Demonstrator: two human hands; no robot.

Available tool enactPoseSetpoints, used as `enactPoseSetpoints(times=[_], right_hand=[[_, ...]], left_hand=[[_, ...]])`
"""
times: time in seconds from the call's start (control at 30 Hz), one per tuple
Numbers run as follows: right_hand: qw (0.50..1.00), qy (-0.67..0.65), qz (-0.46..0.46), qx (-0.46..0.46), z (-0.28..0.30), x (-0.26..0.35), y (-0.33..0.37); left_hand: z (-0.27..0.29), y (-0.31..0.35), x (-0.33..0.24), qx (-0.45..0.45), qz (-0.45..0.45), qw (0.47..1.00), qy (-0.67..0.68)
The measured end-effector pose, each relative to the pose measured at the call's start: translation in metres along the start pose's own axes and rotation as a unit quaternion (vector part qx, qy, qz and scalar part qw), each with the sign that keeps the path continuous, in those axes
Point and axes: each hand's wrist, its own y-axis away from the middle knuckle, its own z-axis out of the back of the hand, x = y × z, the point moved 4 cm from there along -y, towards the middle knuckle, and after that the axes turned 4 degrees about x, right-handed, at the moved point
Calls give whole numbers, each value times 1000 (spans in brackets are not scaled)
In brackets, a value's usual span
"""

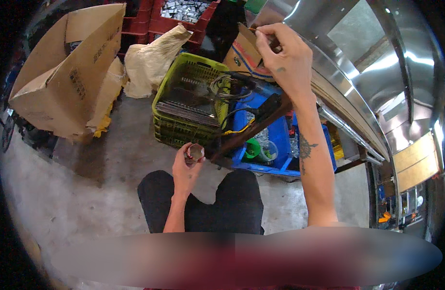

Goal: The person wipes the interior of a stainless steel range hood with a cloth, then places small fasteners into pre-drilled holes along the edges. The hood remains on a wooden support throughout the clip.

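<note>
My left hand (184, 166), held above my knees, has its fingers wrapped round a small round tin (196, 152) with reddish sides and a dull brown top. My right hand (286, 47) is raised far out to the right, in front of an open cardboard box (246, 55). Its thumb and fingers are pinched together, and a thin orange bit shows near the fingertips. What exactly they grip is too small to make out.
Ahead stands a green crate (187, 79) with dark flat pieces and cables. Right of it, blue bins (275, 166) hold small metal parts and a green cup (253, 148). A large carton (63, 92), a beige sack (152, 60) and red crates (135, 24) lie beyond.
</note>
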Motion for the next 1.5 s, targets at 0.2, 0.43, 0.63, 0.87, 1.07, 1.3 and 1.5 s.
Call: enactPoseSetpoints(times=[0.2, 0.43, 0.63, 0.87, 1.07, 1.3, 1.5], right_hand=[[995, -46, -92, -1, 7, -10, 8], [986, -145, -81, 9, 20, -6, 14], [934, -313, -158, 73, 95, 24, -10], [895, -340, -244, 155, 245, 82, -84], [921, -217, -307, 107, 384, 46, -124], [927, -101, -358, 52, 510, -27, -85], [907, -4, -421, -15, 661, -113, 1]], left_hand=[[9, 1, -15, -9, 14, 999, 39], [43, 12, -132, -37, 31, 998, -44], [66, 14, -278, -64, 46, 997, -29], [63, 21, -477, -20, 6, 996, -84], [-14, 40, -626, 92, -109, 982, -126], [-160, 68, -692, 211, -219, 948, -93], [-340, 131, -721, 319, -180, 928, -65]])
